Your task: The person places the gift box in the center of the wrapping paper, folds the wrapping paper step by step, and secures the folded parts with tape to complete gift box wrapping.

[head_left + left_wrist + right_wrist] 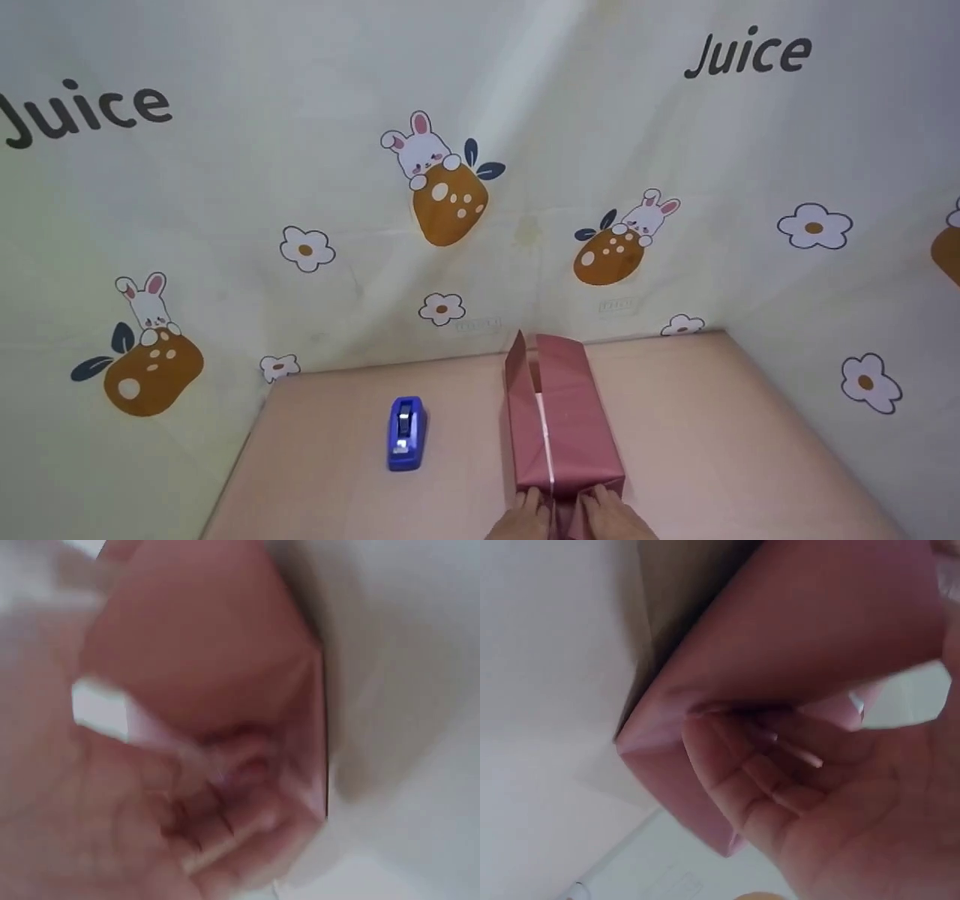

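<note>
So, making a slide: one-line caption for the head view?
Both hands, left hand and right hand, press the wrapped box's near end; blue tape dispenser alongside.

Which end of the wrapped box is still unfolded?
The far end of the wrapped box, by the wall: its paper flaps stand open, while both hands press the near end's paper.

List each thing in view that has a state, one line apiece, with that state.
Long box wrapped in dark pink paper: lying flat, top seam taped, far end flaps open, near end being folded.
Blue tape dispenser: standing on the table, untouched.
Left hand: fingers pressing the near-end paper.
Right hand: fingers pressing the near-end paper.
</note>
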